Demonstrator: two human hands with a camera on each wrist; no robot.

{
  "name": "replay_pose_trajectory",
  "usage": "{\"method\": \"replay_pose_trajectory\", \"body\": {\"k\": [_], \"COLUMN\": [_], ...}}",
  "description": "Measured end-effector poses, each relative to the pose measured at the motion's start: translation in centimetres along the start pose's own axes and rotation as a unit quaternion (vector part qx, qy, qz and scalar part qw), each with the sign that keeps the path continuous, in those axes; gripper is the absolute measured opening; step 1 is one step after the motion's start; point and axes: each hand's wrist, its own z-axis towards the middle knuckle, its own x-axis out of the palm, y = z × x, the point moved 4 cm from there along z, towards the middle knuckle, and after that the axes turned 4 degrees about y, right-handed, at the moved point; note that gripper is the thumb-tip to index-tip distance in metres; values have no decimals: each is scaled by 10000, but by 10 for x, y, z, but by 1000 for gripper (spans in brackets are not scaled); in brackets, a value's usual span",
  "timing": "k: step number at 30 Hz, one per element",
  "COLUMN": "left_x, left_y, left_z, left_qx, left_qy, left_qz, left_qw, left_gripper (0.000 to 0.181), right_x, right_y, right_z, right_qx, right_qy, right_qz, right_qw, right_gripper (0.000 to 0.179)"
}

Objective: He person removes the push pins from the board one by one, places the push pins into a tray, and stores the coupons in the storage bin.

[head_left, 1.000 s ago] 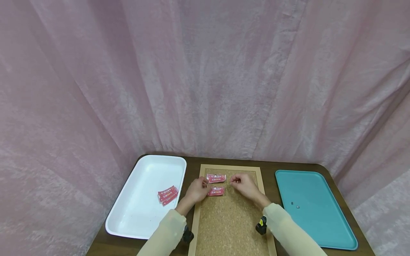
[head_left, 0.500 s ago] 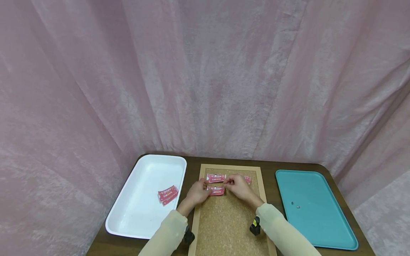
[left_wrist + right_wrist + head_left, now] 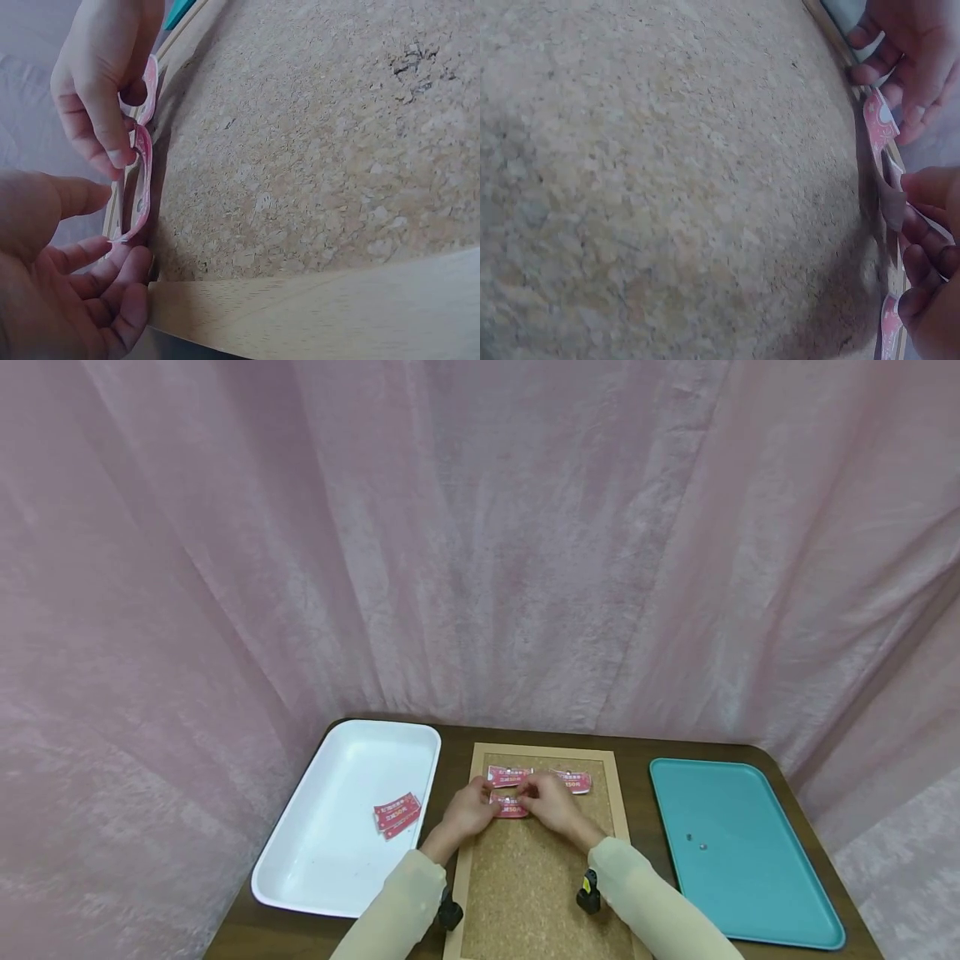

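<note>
A red-and-white paper coupon [image 3: 512, 808] lies on the framed corkboard [image 3: 536, 893], bowed up off the cork. My left hand [image 3: 471, 810] is at its left end; in the left wrist view a fingertip touches that end while thumb and fingers stay apart. The right hand [image 3: 551, 802] pinches the coupon's other end between thumb and finger. Just above sits another coupon [image 3: 510, 776], and a third coupon [image 3: 575, 782] lies to the upper right, partly behind the right hand. Tiny dark dots show on the coupons, too small to identify.
Left of the board, a white tray [image 3: 322, 868] holds more red coupons [image 3: 397, 816]. A turquoise tray [image 3: 757, 868] to the right carries two small metallic pieces [image 3: 702, 846]. Dark wooden table [image 3: 636, 772] shows around them, with a pink curtain [image 3: 480, 543] behind.
My right hand has moved left from the cork beside the coupons to the lower coupon's right end, uncovering the upper-right coupon. The left hand stays at the left end, its fingers slightly shifted.
</note>
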Motion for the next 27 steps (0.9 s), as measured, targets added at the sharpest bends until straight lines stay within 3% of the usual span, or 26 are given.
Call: {"method": "replay_pose_trajectory", "body": {"k": [11,19,27], "left_x": [3,8,10], "left_y": [1,7,11], "left_z": [2,5,7], "left_qx": [-141,-220,-183], "left_qy": [-28,-152,-266], "left_qz": [97,121,249], "left_qw": [9998,9996,9992], "left_gripper": [34,32,28], "right_x": [14,20,23], "right_y": [-3,-3,2], "right_z": [5,10,12], "right_qx": [-32,249,602], "right_qy": [25,-272,-200], "right_qz": [-466,-832,-1116], "right_qw": [9989,9958,9917], "right_gripper": [4,7,11]}}
